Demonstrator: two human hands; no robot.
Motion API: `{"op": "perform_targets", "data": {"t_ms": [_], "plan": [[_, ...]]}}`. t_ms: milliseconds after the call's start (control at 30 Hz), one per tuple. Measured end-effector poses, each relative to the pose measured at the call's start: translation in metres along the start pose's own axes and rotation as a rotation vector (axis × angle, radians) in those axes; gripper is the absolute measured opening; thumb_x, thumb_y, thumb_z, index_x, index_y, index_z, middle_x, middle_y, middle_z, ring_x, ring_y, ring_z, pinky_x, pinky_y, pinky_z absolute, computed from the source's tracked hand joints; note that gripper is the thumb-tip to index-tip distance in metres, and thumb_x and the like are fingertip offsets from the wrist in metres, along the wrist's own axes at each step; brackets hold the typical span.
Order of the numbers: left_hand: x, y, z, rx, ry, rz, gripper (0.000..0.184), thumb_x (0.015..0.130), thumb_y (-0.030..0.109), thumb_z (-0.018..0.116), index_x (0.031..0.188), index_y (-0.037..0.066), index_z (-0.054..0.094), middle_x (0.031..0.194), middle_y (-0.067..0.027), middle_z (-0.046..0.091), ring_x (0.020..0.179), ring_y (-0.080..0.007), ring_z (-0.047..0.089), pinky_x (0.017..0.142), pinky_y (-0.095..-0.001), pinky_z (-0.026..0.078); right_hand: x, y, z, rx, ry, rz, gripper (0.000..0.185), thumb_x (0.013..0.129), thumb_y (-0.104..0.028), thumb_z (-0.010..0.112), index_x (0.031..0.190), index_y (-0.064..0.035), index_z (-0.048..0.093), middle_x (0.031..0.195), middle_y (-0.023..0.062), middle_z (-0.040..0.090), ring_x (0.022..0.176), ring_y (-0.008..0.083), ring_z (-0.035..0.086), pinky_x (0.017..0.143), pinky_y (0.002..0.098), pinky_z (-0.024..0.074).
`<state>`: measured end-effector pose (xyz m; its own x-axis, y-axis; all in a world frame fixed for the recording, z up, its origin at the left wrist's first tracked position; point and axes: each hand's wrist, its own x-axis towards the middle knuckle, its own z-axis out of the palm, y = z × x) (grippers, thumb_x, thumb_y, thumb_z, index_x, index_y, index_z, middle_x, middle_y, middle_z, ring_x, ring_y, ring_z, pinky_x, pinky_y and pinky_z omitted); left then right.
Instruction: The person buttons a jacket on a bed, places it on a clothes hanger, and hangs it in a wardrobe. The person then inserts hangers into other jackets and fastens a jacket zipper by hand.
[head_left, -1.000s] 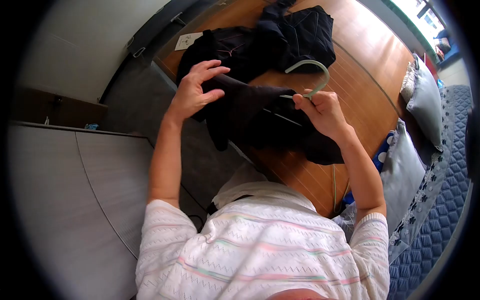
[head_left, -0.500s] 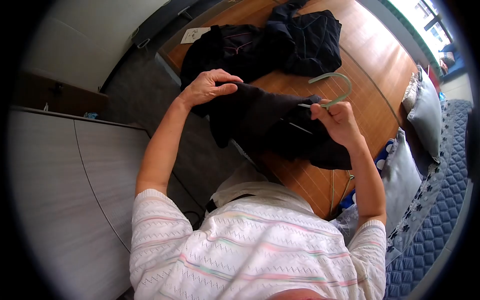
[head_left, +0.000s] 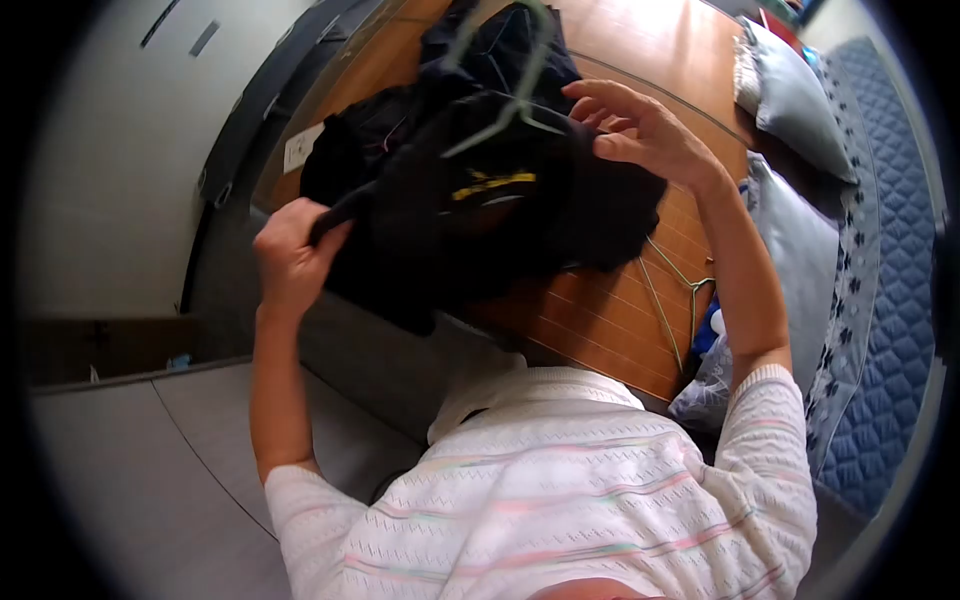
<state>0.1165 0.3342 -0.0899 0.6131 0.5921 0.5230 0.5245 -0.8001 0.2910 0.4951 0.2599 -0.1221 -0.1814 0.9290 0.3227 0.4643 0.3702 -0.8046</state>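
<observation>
A black garment [head_left: 480,240] with yellow lettering inside its neck hangs spread in front of me, over the wooden table. The pale green hanger [head_left: 522,108] sits in its neck opening, with its hook pointing away from me. My left hand [head_left: 295,245] is closed on the garment's dark edge at the left. My right hand [head_left: 640,130] is beside the garment's right shoulder, fingers apart and slightly curled, with nothing visible in them. Whether its fingertips touch the cloth I cannot tell.
Other dark clothes [head_left: 350,140] lie on the wooden table [head_left: 590,310] behind the garment. A second green hanger [head_left: 690,285] rests near the table's right edge. Grey pillows [head_left: 795,230] and a blue quilted cover [head_left: 870,300] are on the right. A grey cabinet [head_left: 180,440] stands at left.
My right hand has let go of the hanger and opened. The garment has turned so its neck and yellow lettering show. My left hand has moved left and toward me, gripping the cloth.
</observation>
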Motion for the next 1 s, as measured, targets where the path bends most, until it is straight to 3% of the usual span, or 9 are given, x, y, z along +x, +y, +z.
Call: {"op": "perform_targets", "data": {"t_ms": [67, 200, 300, 500, 600, 700, 800, 900, 1000], "plan": [[0.008, 0.002, -0.019, -0.019, 0.029, -0.08, 0.021, 0.077, 0.019, 0.069, 0.072, 0.001, 0.058, 0.063, -0.0094, 0.052, 0.058, -0.0237, 0.053, 0.053, -0.032, 0.039, -0.02, 0.029, -0.015, -0.078, -0.009, 0.103, 0.059, 0.074, -0.032, 0.074, 0.122, -0.0078, 0.052, 0.101, 0.0069, 0.059, 0.09, 0.0131, 0.055, 0.08, 0.0274, 0.0458], [0.024, 0.009, -0.043, 0.029, 0.053, -0.088, 0.023, 0.079, 0.02, 0.069, 0.073, 0.0, 0.058, 0.061, -0.0064, 0.048, 0.055, -0.017, 0.046, 0.051, -0.028, 0.036, -0.028, 0.028, -0.006, -0.09, 0.073, 0.356, 0.052, 0.069, -0.021, 0.077, 0.114, -0.0041, 0.056, 0.1, 0.0067, 0.061, 0.095, 0.0146, 0.055, 0.084, 0.0298, 0.0461], [0.032, 0.008, -0.058, 0.054, 0.06, -0.082, 0.025, 0.08, 0.021, 0.068, 0.073, 0.0, 0.057, 0.061, -0.0055, 0.047, 0.054, -0.0147, 0.042, 0.051, -0.0269, 0.034, -0.028, 0.017, -0.009, 0.07, 0.128, 0.36, 0.047, 0.069, -0.017, 0.077, 0.11, -0.0033, 0.058, 0.097, 0.0062, 0.062, 0.095, 0.0147, 0.055, 0.085, 0.0295, 0.0451], [0.019, 0.012, -0.098, -0.009, 0.122, -0.118, 0.022, 0.082, 0.017, 0.066, 0.073, 0.0, 0.056, 0.061, 0.0026, 0.042, 0.059, -0.0063, 0.037, 0.053, -0.0219, 0.03, -0.034, -0.003, -0.009, -0.077, 0.336, 0.028, 0.066, 0.067, -0.011, 0.075, 0.126, -0.0069, 0.046, 0.117, 0.0096, 0.056, 0.11, 0.02, 0.051, 0.096, 0.0306, 0.0401], [0.01, 0.024, -0.111, -0.012, 0.15, -0.138, 0.021, 0.082, 0.016, 0.066, 0.073, 0.0, 0.056, 0.061, 0.0028, 0.042, 0.059, -0.0064, 0.037, 0.053, -0.0216, 0.03, -0.035, -0.001, 0.012, -0.326, 0.469, -0.055, 0.074, 0.067, -0.009, 0.074, 0.131, -0.0151, 0.038, 0.126, 0.0117, 0.048, 0.108, 0.0293, 0.053, 0.093, 0.033, 0.0454], [0.0, 0.04, -0.121, 0.023, 0.167, -0.134, 0.021, 0.082, 0.016, 0.066, 0.073, 0.0, 0.056, 0.062, 0.0029, 0.043, 0.059, -0.0064, 0.037, 0.054, -0.0214, 0.031, -0.037, -0.007, 0.016, -0.322, 0.507, -0.101, 0.065, 0.07, -0.004, 0.067, 0.129, -0.0133, 0.042, 0.118, 0.0133, 0.054, 0.106, 0.0336, 0.054, 0.09, 0.0334, 0.0466], [-0.009, 0.047, -0.129, 0.078, 0.162, -0.157, 0.022, 0.082, 0.016, 0.066, 0.073, 0.0, 0.054, 0.061, 0.0028, 0.042, 0.059, -0.0064, 0.037, 0.054, -0.0216, 0.031, -0.038, -0.019, -0.001, -0.196, 0.376, -0.026, 0.051, 0.073, -0.002, 0.062, 0.122, -0.0061, 0.049, 0.104, 0.0109, 0.061, 0.097, 0.0275, 0.059, 0.087, 0.0314, 0.0473], [-0.032, 0.046, -0.142, 0.116, 0.135, -0.176, 0.024, 0.082, 0.015, 0.065, 0.07, 0.0, 0.051, 0.061, 0.003, 0.041, 0.058, -0.0066, 0.036, 0.053, -0.0225, 0.03, -0.036, -0.036, -0.028, 0.266, 0.11, 0.193, 0.048, 0.072, 0.002, 0.058, 0.119, -0.0046, 0.053, 0.1, 0.0071, 0.064, 0.093, 0.0172, 0.06, 0.087, 0.0259, 0.0449], [-0.052, 0.051, -0.157, 0.105, 0.119, -0.172, 0.026, 0.081, 0.013, 0.064, 0.067, 0.001, 0.046, 0.06, 0.0032, 0.038, 0.058, -0.0069, 0.034, 0.051, -0.0233, 0.029, -0.026, -0.021, -0.069, 0.496, -0.063, 0.037, 0.044, 0.074, 0.001, 0.057, 0.118, -0.0005, 0.054, 0.104, 0.0069, 0.062, 0.094, 0.013, 0.057, 0.085, 0.0243, 0.0449]]}}
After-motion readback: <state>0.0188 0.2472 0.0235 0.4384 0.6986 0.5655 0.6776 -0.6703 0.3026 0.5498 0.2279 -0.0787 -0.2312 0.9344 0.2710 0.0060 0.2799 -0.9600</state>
